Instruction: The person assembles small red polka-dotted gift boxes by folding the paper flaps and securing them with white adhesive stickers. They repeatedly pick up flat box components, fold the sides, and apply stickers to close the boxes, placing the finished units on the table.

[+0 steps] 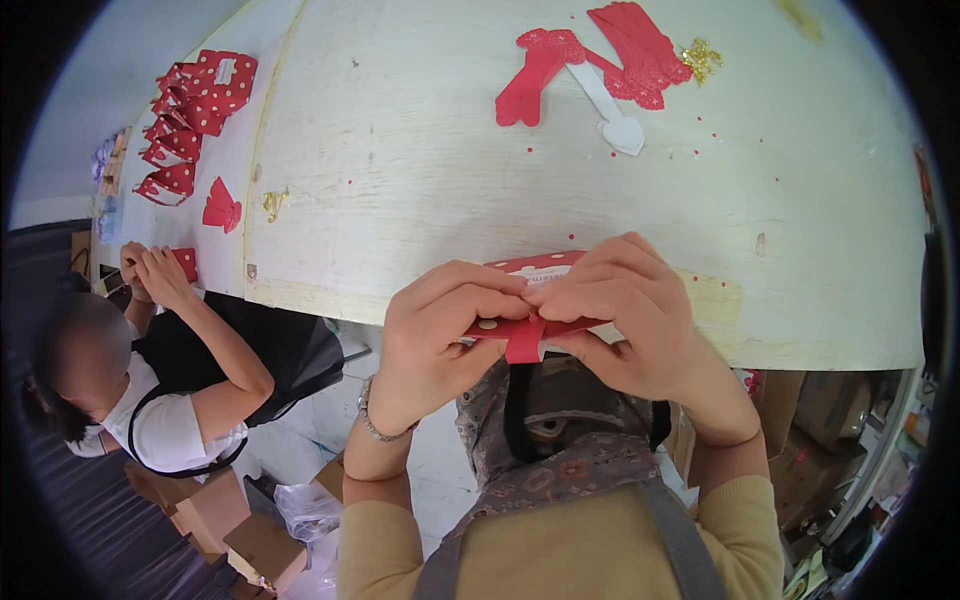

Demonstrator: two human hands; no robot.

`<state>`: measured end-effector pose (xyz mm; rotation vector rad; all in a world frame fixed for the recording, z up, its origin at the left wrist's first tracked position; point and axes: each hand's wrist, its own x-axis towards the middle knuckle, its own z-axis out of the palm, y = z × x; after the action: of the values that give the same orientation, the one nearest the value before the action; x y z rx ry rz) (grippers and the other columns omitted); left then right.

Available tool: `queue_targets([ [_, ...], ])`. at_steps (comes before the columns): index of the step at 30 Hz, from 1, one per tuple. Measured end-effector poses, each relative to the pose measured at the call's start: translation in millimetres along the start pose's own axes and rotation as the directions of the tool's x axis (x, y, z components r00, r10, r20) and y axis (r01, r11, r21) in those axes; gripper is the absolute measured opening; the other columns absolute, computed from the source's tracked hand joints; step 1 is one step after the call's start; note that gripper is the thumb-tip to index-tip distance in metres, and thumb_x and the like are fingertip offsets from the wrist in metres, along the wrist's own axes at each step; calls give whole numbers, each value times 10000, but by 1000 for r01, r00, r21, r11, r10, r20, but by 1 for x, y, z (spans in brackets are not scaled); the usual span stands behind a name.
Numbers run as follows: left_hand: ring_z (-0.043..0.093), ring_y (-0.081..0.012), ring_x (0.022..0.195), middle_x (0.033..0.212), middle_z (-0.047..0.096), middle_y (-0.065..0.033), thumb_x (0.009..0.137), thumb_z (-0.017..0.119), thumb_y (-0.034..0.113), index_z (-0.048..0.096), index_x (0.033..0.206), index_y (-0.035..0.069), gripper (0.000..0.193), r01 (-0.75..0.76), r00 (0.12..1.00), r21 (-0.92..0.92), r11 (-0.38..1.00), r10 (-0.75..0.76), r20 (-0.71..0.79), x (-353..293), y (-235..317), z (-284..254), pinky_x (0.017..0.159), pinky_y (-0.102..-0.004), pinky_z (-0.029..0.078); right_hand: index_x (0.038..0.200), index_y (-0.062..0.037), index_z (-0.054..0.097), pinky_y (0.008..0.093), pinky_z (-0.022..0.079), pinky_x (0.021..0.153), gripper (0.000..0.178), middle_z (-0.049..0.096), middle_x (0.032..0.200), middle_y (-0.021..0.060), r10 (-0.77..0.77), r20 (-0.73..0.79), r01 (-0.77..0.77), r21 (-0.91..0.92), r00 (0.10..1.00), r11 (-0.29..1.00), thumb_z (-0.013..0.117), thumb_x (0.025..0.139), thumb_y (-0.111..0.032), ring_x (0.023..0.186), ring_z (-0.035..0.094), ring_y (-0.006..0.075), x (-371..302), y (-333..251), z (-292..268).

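At the table's near edge, a red paper box (535, 264) with white dots and a pale label is held close to my body. My left hand (432, 318) is closed on its left side, thumb underneath and fingers on top. Opposite it, my right hand (632, 312) grips the right side. The fingertips of both hands meet at the middle, over a red paper strip (524, 346) that hangs down the box's near side. What the fingertips pinch there is too small to make out. The fingers cover much of the box.
Red lacy-ended paper strips (640, 55), a white heart-ended strip (605, 105) and gold fasteners (702, 62) lie at the far right. Several dotted red boxes (222, 88) stand at the left. A co-worker (185, 370) handles a red piece there. Cardboard boxes (210, 515) stand on the floor.
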<state>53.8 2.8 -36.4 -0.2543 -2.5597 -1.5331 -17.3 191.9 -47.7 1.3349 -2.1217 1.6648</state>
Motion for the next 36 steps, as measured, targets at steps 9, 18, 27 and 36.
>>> queue_targets([
  [9, 647, -223, 773, 891, 677, -79, 594, 664, -82, 646, 800, 21, 231, -18, 997, -55, 998, 14, -70, 2, -2, 6, 609, -305, 537, 878, -124, 643, 316, 385, 725, 260, 593, 772, 0, 8, 77, 5, -172, 997, 985, 773, 670, -36, 732, 507, 210, 8, -19, -4],
  [18, 634, -215, 810, 920, 683, -68, 602, 676, -48, 633, 845, 45, 264, -68, 993, -175, 982, 51, -103, 4, -11, 11, 616, -287, 535, 931, -97, 680, 334, 446, 697, 270, 611, 801, 9, -215, 241, 221, 4, 946, 975, 775, 681, -62, 754, 519, 207, 31, 4, -14],
  [27, 624, -229, 819, 929, 679, -60, 601, 680, -52, 610, 820, 61, 257, -167, 973, -119, 979, 144, -179, -1, -18, 18, 682, -316, 525, 898, -93, 699, 326, 429, 640, 328, 606, 824, 9, -318, 229, 342, -75, 920, 937, 804, 588, -112, 706, 533, 213, 28, 20, -18],
  [36, 621, -218, 783, 895, 671, -56, 579, 727, -27, 617, 810, 63, 271, -275, 939, -63, 959, 254, -233, -3, -19, 23, 624, -308, 501, 850, -76, 641, 323, 457, 691, 267, 601, 844, 16, -322, 230, 350, -90, 918, 933, 802, 651, -154, 741, 576, 201, 24, 19, -19],
])
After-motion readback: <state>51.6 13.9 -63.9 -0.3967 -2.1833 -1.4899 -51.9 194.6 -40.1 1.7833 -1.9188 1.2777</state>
